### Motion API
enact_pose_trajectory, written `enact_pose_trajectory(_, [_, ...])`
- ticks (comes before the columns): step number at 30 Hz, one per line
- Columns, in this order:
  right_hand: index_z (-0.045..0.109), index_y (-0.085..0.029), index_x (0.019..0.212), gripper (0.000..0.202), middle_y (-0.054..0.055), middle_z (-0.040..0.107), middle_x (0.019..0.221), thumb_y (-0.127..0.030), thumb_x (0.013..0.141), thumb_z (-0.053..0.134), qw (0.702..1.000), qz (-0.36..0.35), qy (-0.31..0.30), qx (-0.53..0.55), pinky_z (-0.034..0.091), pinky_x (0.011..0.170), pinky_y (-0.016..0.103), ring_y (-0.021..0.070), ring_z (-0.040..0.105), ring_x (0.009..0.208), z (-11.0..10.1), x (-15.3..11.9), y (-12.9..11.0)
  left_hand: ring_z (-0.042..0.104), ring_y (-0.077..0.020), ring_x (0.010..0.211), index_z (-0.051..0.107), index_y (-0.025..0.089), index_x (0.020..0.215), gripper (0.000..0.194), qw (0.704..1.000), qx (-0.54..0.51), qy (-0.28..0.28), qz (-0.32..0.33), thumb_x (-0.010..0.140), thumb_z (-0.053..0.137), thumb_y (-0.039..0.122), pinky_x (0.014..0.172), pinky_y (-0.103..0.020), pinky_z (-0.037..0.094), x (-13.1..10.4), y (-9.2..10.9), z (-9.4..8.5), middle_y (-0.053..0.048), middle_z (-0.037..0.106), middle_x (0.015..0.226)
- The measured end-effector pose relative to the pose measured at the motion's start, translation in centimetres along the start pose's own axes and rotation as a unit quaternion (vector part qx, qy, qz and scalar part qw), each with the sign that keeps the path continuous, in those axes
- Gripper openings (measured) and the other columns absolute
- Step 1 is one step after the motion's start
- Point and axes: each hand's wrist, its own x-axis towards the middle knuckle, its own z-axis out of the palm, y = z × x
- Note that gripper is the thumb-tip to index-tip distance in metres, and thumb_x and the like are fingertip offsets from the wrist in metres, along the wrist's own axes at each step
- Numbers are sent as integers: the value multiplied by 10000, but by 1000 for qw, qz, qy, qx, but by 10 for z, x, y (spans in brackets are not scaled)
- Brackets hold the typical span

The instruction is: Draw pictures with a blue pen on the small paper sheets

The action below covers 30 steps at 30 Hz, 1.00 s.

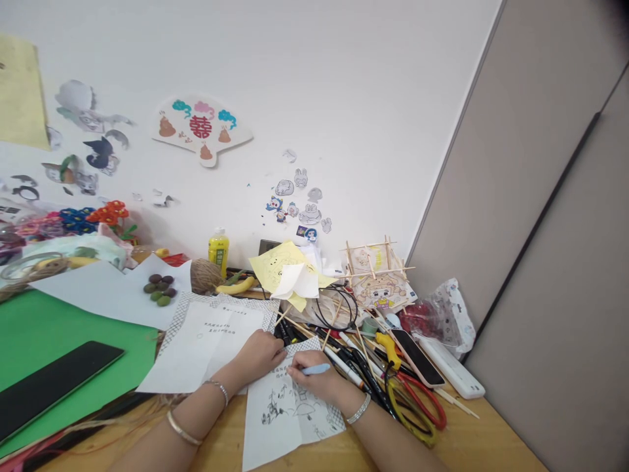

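My right hand (309, 375) is closed round a light blue pen (316, 369), its tip end hidden by the fingers. Under it lies a white sheet (280, 436) with written characters, ink drawings and a cross-hatched border. My left hand (260, 356) rests beside the right one, at the top left edge of that sheet, with its fingers curled; whether anything is beneath them is hidden. A second sheet (206, 341) with handwriting and a hatched border lies to the left, partly under my left wrist.
Markers (351, 367), scissors (422, 403), a phone (417, 357) and a white power bank (455, 370) crowd the right side. Yellow paper (280, 262) and a bottle (219, 252) stand near the wall. A black tablet (54, 387) lies on green board (34, 321) at left.
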Motion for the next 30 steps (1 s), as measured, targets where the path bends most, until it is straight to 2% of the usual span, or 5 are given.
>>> enact_pose_trajectory(7, [568,-169,712,133,-28,581,689,-226,829,544,1000,-27,5,3,320,563,205,120,511,645,3,1,5,587,-180,583,556,175,602,322,1000,-4,-1,2,866,404,279,588,-279,367,0,1,-3,-43,636,604])
enact_pose_trajectory(13, [565,-166,684,142,-28,572,650,-209,819,550,1000,-12,7,-18,314,552,210,121,495,619,1,2,2,596,-186,589,547,173,598,328,1000,-4,2,-1,865,399,292,580,-285,361,1,0,-1,-48,642,612])
enact_pose_trajectory(30, [552,-168,675,136,-33,568,661,-187,809,555,999,-27,16,-13,317,565,206,118,499,629,2,1,4,590,-181,581,549,171,595,335,1000,-5,3,3,870,402,295,583,-279,363,0,0,-1,-48,637,602])
